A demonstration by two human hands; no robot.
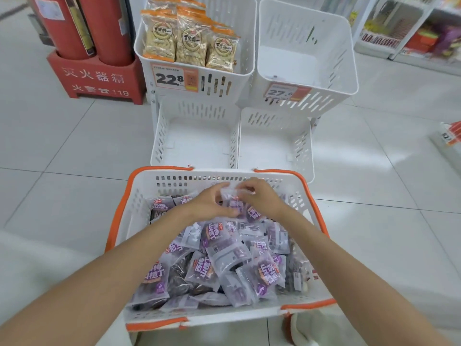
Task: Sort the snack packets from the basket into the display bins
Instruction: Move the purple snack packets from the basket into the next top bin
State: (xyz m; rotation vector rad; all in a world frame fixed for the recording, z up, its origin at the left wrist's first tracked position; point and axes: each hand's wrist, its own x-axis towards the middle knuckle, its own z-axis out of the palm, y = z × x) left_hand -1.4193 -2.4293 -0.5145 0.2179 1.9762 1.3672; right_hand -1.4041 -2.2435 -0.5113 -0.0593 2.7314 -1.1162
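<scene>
Basket (142,186) sits on pale tiled floor (62,146) before white bins (159,136).

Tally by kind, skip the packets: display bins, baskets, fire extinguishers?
White display bins: 4
Orange-handled basket: 1
Red fire extinguishers: 2
Total: 7

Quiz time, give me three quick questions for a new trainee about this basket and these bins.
1. True or false: the left hand and right hand grip a purple packet at the basket's far end.
2. Fill in: the upper right bin's price tag reads ___.
3. Which holds stock? A) upper left bin B) lower left bin C) lower right bin
Key: 1 true; 2 27.6; 3 A.
</scene>
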